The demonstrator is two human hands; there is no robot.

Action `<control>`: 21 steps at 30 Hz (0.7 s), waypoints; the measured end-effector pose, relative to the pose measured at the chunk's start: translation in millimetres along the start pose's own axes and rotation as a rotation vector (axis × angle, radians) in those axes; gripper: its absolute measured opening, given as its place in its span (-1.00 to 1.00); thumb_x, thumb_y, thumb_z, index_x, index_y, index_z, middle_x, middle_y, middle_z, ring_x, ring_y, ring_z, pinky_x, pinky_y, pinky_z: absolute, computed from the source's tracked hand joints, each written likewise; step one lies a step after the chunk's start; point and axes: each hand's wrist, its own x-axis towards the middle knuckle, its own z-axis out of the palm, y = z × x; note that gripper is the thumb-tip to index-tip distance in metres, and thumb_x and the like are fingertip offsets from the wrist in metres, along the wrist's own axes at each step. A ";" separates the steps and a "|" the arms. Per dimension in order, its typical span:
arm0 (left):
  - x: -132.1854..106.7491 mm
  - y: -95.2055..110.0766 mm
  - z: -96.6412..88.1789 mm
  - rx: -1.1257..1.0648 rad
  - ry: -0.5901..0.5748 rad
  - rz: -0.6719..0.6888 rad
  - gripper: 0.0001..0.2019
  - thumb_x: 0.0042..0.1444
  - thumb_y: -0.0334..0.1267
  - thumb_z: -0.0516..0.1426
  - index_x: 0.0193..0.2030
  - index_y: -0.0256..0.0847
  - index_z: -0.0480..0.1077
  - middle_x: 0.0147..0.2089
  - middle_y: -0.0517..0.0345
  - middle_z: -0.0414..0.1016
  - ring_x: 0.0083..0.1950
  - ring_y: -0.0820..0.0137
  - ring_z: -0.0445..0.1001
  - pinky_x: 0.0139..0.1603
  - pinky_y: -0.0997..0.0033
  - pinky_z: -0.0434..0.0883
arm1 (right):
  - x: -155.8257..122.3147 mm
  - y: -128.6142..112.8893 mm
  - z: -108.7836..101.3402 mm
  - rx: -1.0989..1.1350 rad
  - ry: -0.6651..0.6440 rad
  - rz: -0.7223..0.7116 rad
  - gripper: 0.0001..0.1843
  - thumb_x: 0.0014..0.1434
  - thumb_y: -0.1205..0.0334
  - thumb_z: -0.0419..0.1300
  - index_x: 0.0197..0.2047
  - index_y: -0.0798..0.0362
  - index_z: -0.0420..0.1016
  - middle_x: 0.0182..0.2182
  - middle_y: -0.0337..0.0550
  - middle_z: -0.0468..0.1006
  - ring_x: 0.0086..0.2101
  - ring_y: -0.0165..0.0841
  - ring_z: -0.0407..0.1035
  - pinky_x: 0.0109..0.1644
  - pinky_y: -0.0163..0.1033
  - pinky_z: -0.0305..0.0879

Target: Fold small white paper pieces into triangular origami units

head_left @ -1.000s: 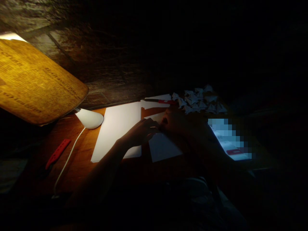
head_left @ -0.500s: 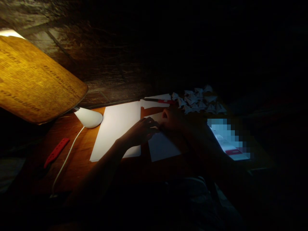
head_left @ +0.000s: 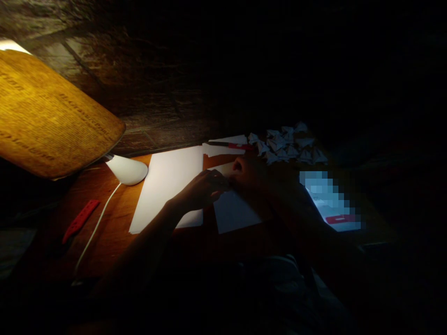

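A white sheet of paper [head_left: 235, 216] lies on the wooden table under both hands, its far part showing between them. My left hand [head_left: 209, 184] comes in from the lower left, its bent fingers closed at the sheet's left side. On the opposite side my right hand [head_left: 249, 173] is curled like a fist, thumb side up, at the sheet's upper right. Both hands are in deep shadow, so the exact fingertip contact is hard to see. Left of them lies a stack of larger white paper [head_left: 171, 186], partly behind my left hand and forearm.
A lit lamp with a printed yellow shade [head_left: 59, 116] and white base [head_left: 129, 170] stands left, its cord [head_left: 96, 228] trailing forward. A red-handled tool [head_left: 82, 218] lies nearby. Behind are paper pieces [head_left: 226, 149], a red-and-black cutter [head_left: 233, 146], several folded paper shapes [head_left: 279, 142]; right, a glowing screen [head_left: 324, 204].
The whole view has shifted very slightly. Both hands stay over the same sheet, with my left fingers moved a little; nothing else has visibly changed.
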 end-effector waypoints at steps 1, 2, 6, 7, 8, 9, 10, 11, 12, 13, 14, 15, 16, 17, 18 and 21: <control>0.0 0.4 -0.3 0.006 -0.004 0.000 -0.73 0.30 -0.40 0.17 0.05 -0.04 0.60 0.07 0.15 0.66 0.13 0.22 0.50 0.16 0.11 0.42 | -0.1 0.0 1.5 -0.001 0.010 0.001 -0.76 0.02 0.34 0.38 -0.26 0.05 0.43 -0.23 -0.15 0.55 -0.26 -0.33 0.36 -0.22 -0.25 0.18; 0.0 0.8 -0.6 0.011 -0.007 0.002 -0.73 0.30 -0.41 0.17 0.04 -0.03 0.60 0.07 0.15 0.66 0.13 0.22 0.50 0.16 0.11 0.42 | 0.0 0.2 3.0 0.003 0.014 0.006 -0.76 0.02 0.35 0.39 -0.26 0.05 0.43 -0.23 -0.15 0.55 -0.26 -0.33 0.36 -0.21 -0.25 0.19; -1.0 0.2 0.3 0.029 -0.010 0.009 -0.72 0.30 -0.42 0.16 0.01 -0.02 0.61 0.08 0.17 0.65 0.15 0.23 0.49 0.17 0.10 0.41 | 0.3 1.6 6.2 0.019 0.035 0.008 -0.74 0.01 0.35 0.41 -0.28 0.03 0.42 -0.23 -0.16 0.55 -0.26 -0.33 0.36 -0.21 -0.24 0.19; -1.5 -0.4 1.0 0.031 -0.007 0.013 -0.72 0.30 -0.43 0.15 0.01 -0.02 0.60 0.08 0.17 0.65 0.15 0.23 0.48 0.17 0.10 0.41 | 0.3 2.1 6.0 0.025 0.042 0.003 -0.74 0.01 0.35 0.41 -0.29 0.03 0.42 -0.24 -0.16 0.55 -0.26 -0.33 0.36 -0.21 -0.25 0.19; -2.0 -1.1 1.8 0.031 -0.003 0.018 -0.71 0.30 -0.43 0.15 0.03 -0.02 0.60 0.09 0.18 0.65 0.16 0.24 0.48 0.17 0.11 0.41 | 0.3 2.7 5.5 0.033 0.047 -0.005 -0.74 0.00 0.35 0.42 -0.29 0.04 0.42 -0.25 -0.16 0.54 -0.26 -0.33 0.36 -0.21 -0.25 0.18; -2.5 -1.7 2.5 0.030 0.001 0.021 -0.70 0.30 -0.44 0.14 0.04 -0.02 0.59 0.10 0.18 0.65 0.16 0.24 0.48 0.17 0.12 0.41 | 0.3 3.2 4.5 0.041 0.046 -0.011 -0.75 0.01 0.35 0.41 -0.29 0.04 0.42 -0.26 -0.17 0.54 -0.27 -0.34 0.35 -0.22 -0.25 0.18; -2.8 -2.1 3.1 0.027 0.005 0.023 -0.68 0.30 -0.44 0.14 0.06 -0.01 0.59 0.11 0.19 0.65 0.16 0.25 0.47 0.17 0.13 0.41 | 0.3 3.7 3.1 0.048 0.037 -0.013 -0.76 0.02 0.35 0.40 -0.29 0.04 0.42 -0.28 -0.18 0.53 -0.28 -0.34 0.35 -0.22 -0.25 0.18; -3.0 -2.4 3.5 0.021 0.005 0.018 -0.67 0.30 -0.44 0.14 0.08 -0.01 0.58 0.11 0.19 0.65 0.16 0.25 0.47 0.18 0.13 0.41 | 0.4 4.1 1.6 0.056 0.022 -0.011 -0.79 0.04 0.35 0.38 -0.29 0.04 0.43 -0.29 -0.18 0.53 -0.30 -0.35 0.34 -0.22 -0.25 0.18; -3.1 -2.4 3.7 0.013 0.003 0.012 -0.67 0.30 -0.44 0.14 0.09 -0.01 0.58 0.11 0.20 0.65 0.16 0.25 0.47 0.18 0.14 0.41 | 0.4 4.5 0.1 0.063 0.002 -0.008 -0.81 0.05 0.34 0.36 -0.29 0.04 0.43 -0.30 -0.19 0.53 -0.32 -0.36 0.34 -0.22 -0.25 0.18; -3.0 -2.3 3.7 0.004 0.000 0.006 -0.66 0.30 -0.44 0.14 0.09 -0.01 0.58 0.11 0.20 0.65 0.16 0.25 0.46 0.18 0.14 0.41 | 0.4 4.8 -1.3 0.069 -0.018 -0.008 -0.83 0.05 0.35 0.35 -0.29 0.05 0.44 -0.30 -0.19 0.52 -0.33 -0.37 0.33 -0.23 -0.25 0.19; -2.9 -2.0 3.4 -0.005 -0.004 0.000 -0.66 0.29 -0.44 0.14 0.08 0.00 0.59 0.10 0.20 0.65 0.17 0.25 0.46 0.19 0.14 0.41 | 0.2 4.9 -2.4 0.074 -0.032 -0.011 -0.82 0.03 0.35 0.35 -0.29 0.05 0.44 -0.29 -0.20 0.52 -0.34 -0.37 0.32 -0.23 -0.26 0.19; -2.8 -1.6 3.0 -0.013 -0.008 -0.002 -0.66 0.29 -0.44 0.14 0.08 0.00 0.59 0.10 0.20 0.65 0.17 0.26 0.46 0.20 0.14 0.40 | -0.1 4.9 -3.2 0.077 -0.038 -0.017 -0.80 0.01 0.36 0.35 -0.28 0.05 0.44 -0.28 -0.20 0.52 -0.34 -0.38 0.31 -0.23 -0.26 0.18; -2.6 -1.3 2.6 -0.018 -0.011 -0.001 -0.65 0.29 -0.44 0.14 0.08 0.01 0.59 0.10 0.20 0.65 0.17 0.26 0.46 0.21 0.14 0.40 | -0.5 4.6 -3.5 0.079 -0.036 -0.026 -0.77 -0.02 0.36 0.37 -0.28 0.05 0.44 -0.28 -0.20 0.52 -0.34 -0.38 0.30 -0.24 -0.26 0.18; -2.5 -1.0 2.2 -0.021 -0.011 0.004 -0.65 0.29 -0.45 0.13 0.08 0.01 0.59 0.11 0.20 0.64 0.17 0.27 0.46 0.21 0.14 0.40 | -1.2 4.2 -3.5 0.082 -0.028 -0.036 -0.74 -0.04 0.36 0.38 -0.27 0.05 0.44 -0.27 -0.20 0.52 -0.33 -0.38 0.30 -0.24 -0.27 0.17; -2.5 -0.7 1.8 -0.024 -0.007 0.008 -0.65 0.29 -0.45 0.13 0.08 0.01 0.59 0.11 0.20 0.64 0.17 0.27 0.46 0.22 0.14 0.39 | -1.9 3.4 -3.3 0.084 -0.021 -0.039 -0.72 -0.06 0.35 0.39 -0.26 0.05 0.44 -0.26 -0.20 0.51 -0.33 -0.38 0.29 -0.24 -0.27 0.17; -2.5 0.0 1.6 -0.021 -0.002 0.017 -0.66 0.28 -0.46 0.14 0.07 -0.02 0.58 0.11 0.19 0.64 0.16 0.28 0.46 0.22 0.14 0.39 | -4.2 0.2 -1.9 0.084 -0.017 -0.013 -0.71 -0.04 0.34 0.41 -0.25 0.05 0.43 -0.27 -0.20 0.49 -0.33 -0.38 0.29 -0.25 -0.28 0.15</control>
